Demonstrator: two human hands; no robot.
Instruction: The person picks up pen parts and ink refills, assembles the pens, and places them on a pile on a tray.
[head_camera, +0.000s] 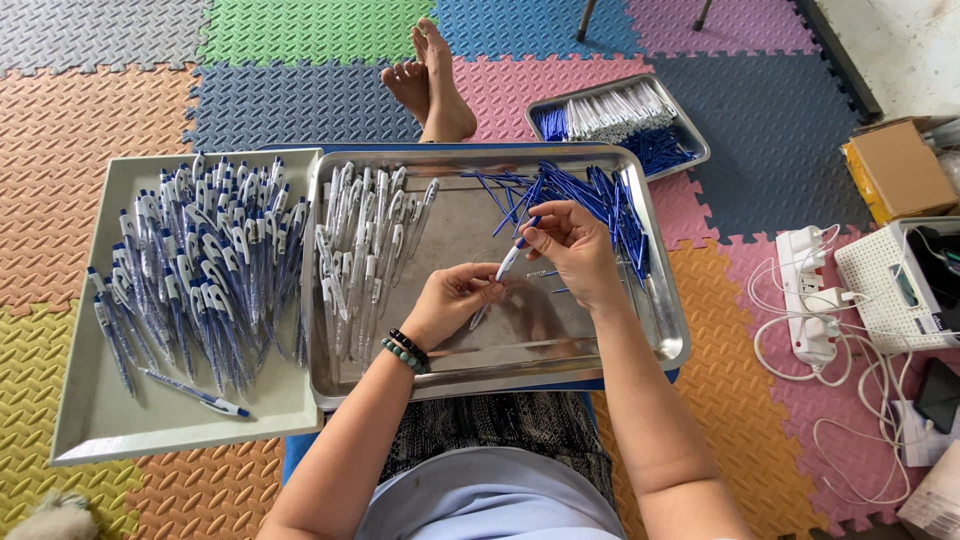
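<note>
Steel tray (560, 345) is leaving bare room at its middle, with clear pen barrels (365, 250) lining its left edge and blue refills (590, 195) crowding its right. Both hands are meeting over that gap: the left hand (452, 300) and the right hand (572, 245) are pinching either end of one white-and-blue pen (505, 268), fingers closed narrowly on it.

Both forearms reach forward, wrists bent inward — left hand (452, 300) and right hand (568, 245) close together, fingers (535, 232) pinched shut, bare feet crossed ahead.
</note>
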